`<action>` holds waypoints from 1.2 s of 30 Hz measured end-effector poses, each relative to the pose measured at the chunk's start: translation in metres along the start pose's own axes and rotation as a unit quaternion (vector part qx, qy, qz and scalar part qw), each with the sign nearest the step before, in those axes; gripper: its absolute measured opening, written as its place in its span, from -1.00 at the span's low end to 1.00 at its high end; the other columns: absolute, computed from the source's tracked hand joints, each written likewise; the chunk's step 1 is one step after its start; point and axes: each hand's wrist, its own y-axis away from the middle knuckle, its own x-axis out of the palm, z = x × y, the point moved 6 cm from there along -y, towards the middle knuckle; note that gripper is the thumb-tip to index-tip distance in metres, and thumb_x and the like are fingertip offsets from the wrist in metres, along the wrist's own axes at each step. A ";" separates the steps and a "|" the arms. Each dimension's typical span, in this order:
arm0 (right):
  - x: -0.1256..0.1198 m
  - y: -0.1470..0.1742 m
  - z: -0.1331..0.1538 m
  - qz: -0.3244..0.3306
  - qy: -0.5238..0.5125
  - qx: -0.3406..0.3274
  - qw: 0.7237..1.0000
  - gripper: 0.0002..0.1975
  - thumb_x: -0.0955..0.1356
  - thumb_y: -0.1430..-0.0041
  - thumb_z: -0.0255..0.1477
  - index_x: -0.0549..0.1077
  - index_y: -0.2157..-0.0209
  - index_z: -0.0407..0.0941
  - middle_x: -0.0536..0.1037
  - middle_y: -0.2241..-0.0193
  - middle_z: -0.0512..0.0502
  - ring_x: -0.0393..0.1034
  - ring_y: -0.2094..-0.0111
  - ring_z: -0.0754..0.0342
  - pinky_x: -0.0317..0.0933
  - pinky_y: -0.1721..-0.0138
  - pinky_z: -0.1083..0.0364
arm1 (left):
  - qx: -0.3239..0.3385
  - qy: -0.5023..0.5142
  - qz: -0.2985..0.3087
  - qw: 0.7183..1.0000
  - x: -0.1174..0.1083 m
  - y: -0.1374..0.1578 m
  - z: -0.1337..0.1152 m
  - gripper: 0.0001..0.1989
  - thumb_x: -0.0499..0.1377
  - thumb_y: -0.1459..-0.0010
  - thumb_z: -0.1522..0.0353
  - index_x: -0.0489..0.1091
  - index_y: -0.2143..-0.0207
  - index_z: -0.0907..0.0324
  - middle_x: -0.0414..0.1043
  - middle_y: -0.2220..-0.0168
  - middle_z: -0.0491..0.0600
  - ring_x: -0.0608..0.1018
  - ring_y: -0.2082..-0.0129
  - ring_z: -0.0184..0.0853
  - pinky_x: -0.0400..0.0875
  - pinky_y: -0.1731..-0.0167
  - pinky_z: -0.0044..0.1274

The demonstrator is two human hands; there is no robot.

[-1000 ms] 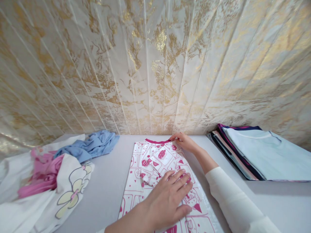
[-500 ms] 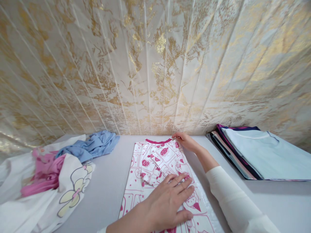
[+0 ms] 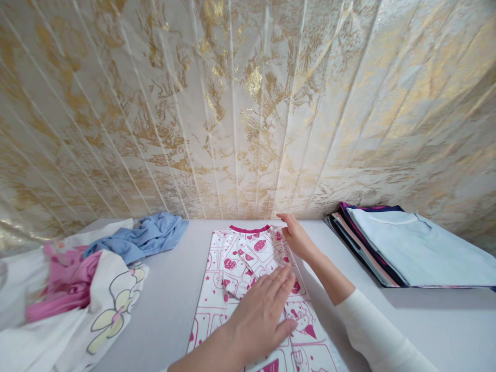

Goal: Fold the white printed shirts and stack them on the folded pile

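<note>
A white shirt (image 3: 215, 289) with a pink cupcake print and a dark pink neckband lies flat before me, its sides folded inward and the neckband at the far end. My left hand (image 3: 263, 315) rests flat on the middle of it, fingers stretched out and pointing away from me. Beside the shirt's upper right shoulder is my right hand (image 3: 296, 235), with its fingers extended and nothing held. Whether its lower fingers touch the fabric, I cannot tell. The shirt's near end runs out of view under my left arm.
On the left lie crumpled clothes: a blue garment (image 3: 147, 237), a pink one (image 3: 70, 281) and a white one with a flower print (image 3: 112, 310). A stack of folded clothes (image 3: 418, 253) sits at the right. Behind the table (image 3: 170, 289) rises a gold-patterned curtain (image 3: 248, 113).
My right hand has let go of the shirt's upper right corner and straightened its fingers. My left hand has shifted slightly left, its fingers closer together.
</note>
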 end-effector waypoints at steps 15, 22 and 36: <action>0.015 0.081 0.047 -0.058 -0.272 0.145 0.949 -0.64 0.20 -0.17 -0.43 0.35 -0.01 -0.06 0.43 -0.10 -0.18 0.31 -0.13 -0.06 0.23 -0.11 -0.08 | -0.097 -0.018 -0.148 0.984 -0.015 0.002 0.012 -0.69 0.07 -0.09 0.51 0.30 0.08 0.20 0.36 0.00 0.10 0.39 -0.05 -0.12 0.33 -0.05 -0.26; -0.010 0.101 0.074 0.005 -0.146 0.102 0.984 -0.74 0.22 -0.11 -0.49 0.39 0.15 -0.04 0.46 0.27 -0.07 0.38 0.35 0.06 0.33 0.32 0.09 | -0.096 -0.035 -0.148 0.984 -0.023 -0.003 0.013 -0.80 0.03 -0.16 0.55 0.29 0.19 0.16 0.37 0.14 0.00 0.42 0.09 -0.18 0.40 0.08 -0.32; -0.007 0.117 0.084 0.059 0.084 -0.014 0.995 -0.73 0.22 0.08 -0.72 0.28 0.40 -0.05 0.41 0.39 -0.03 0.29 0.30 -0.01 0.20 0.28 0.05 | -0.075 -0.015 -0.148 0.986 -0.022 0.000 0.017 -0.71 0.02 -0.10 0.65 0.34 0.23 0.15 0.37 0.11 -0.04 0.41 0.08 -0.23 0.38 0.06 -0.38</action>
